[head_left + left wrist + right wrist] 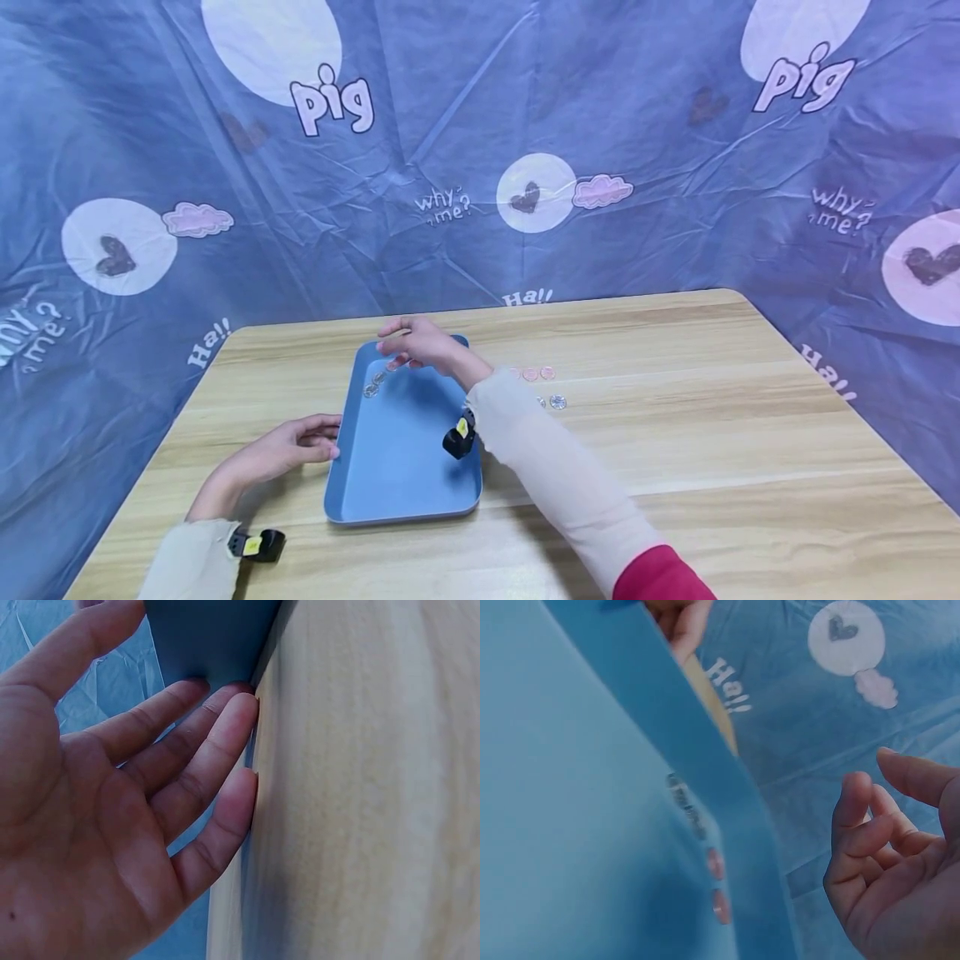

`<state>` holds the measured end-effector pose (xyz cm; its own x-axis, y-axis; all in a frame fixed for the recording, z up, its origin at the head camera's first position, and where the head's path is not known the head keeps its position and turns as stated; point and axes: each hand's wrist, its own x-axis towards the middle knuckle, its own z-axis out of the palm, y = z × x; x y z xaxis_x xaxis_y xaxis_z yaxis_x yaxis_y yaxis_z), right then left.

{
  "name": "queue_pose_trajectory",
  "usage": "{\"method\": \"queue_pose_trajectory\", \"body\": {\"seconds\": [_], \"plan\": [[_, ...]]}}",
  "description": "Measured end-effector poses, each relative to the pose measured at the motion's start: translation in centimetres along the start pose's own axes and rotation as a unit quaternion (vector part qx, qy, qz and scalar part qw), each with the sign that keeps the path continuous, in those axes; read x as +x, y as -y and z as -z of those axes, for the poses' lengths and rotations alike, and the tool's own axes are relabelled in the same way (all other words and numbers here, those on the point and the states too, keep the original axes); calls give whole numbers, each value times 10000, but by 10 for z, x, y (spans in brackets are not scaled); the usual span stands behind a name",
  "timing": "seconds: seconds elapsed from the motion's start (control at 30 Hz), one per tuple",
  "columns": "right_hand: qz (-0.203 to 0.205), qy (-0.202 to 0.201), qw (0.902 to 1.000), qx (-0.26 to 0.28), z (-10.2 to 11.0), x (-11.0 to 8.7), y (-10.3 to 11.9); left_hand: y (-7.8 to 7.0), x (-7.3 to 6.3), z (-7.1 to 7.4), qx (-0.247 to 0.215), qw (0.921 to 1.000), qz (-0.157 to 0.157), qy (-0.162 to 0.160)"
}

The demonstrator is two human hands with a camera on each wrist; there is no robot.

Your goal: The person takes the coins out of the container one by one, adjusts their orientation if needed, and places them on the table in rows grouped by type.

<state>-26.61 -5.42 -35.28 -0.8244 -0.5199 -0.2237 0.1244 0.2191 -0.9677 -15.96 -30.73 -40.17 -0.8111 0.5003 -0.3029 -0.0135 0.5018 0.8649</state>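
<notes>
A blue rectangular tray (405,467) lies on the wooden table. My left hand (288,450) is at its left side, and in the left wrist view the fingertips (238,712) rest right at the tray's outer wall. Over the tray's far end hovers my right hand (426,343), fingers loosely bent, with nothing visible between thumb and fingers in the right wrist view. Inside the tray, silver coins (371,389) sit in a row along the far left edge. Two copper-coloured coins (715,864) continue that row, partly hidden by my right hand in the head view.
Right of the tray, copper-coloured coins (531,374) lie on the table in a row, with silver coins (557,402) nearer; my right sleeve (555,467) partly covers both groups. A blue printed cloth (450,267) hangs behind the table's far edge.
</notes>
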Motion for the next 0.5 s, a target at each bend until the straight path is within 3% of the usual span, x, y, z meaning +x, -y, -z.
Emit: {"method": "queue_pose_trajectory", "body": {"seconds": [0.5], "plan": [[-310, -118, 9980, -532, -22, 21, -35, 0, 0, 0, -35, 10000, 17, -37]]}}
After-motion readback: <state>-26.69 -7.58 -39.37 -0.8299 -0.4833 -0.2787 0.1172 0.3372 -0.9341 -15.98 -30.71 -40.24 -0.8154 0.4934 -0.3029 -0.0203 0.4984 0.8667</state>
